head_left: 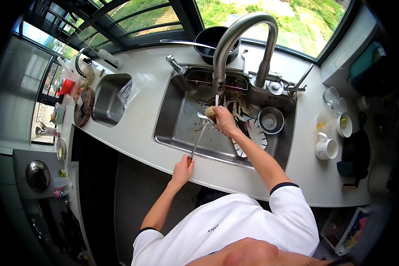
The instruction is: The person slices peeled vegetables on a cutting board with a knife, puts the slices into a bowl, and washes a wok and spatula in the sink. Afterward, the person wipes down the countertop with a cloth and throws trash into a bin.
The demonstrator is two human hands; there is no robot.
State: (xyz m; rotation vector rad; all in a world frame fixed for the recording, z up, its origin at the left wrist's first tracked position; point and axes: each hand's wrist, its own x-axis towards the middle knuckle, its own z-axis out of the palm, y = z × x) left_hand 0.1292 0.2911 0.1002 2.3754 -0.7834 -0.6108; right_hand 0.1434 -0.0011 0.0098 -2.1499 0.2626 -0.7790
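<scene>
My left hand [181, 170] is closed around the handle of a long metal utensil [200, 136], which extends forward from my fist over the sink [175, 117]. My right hand [226, 120] grips a tan pad [209, 111], which sits just beyond my fingertips, right at the utensil's head, beneath the faucet [219, 82]; exact contact I cannot confirm.

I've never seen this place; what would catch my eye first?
Probably the big arched faucet, running water over the sink. Below it, the right hand holds a tan scrubber at the head of a long utensil, gripped lower down by the left hand. Bright greenery shows beyond the window, up top.
</scene>
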